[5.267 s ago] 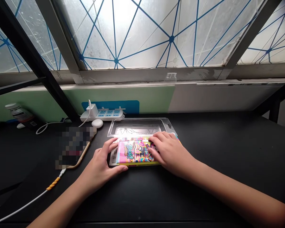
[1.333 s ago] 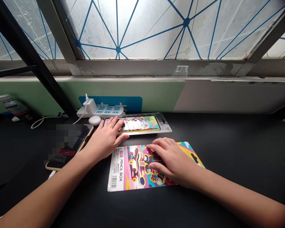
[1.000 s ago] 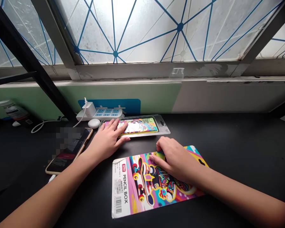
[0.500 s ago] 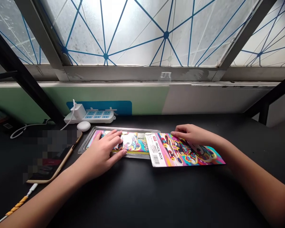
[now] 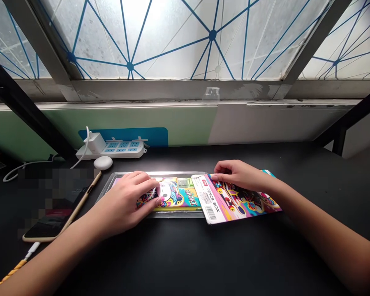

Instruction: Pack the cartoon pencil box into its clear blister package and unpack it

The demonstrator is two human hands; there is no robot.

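A colourful pencil box marked "SPORT" lies in a clear plastic tray on the black desk. My left hand spans its left part, fingers over the far side and thumb along the near edge, gripping it. To the right is a bright printed card, with "PENCIL BOX" and a barcode on its white end. This end overlaps the tray's right end. My right hand pinches the card's far edge, thumb on top; the fingertips beneath are hidden.
At left lies a phone with a cable plugged in, its screen partly blurred. Behind it are a round white object and a white power strip against the wall. Black frame bars slope at both sides, below a window.
The card has turned slightly, its labelled end swinging nearer to me. My right hand has shifted left along its far edge. The left hand stays on the pencil box; the view has shifted a little.
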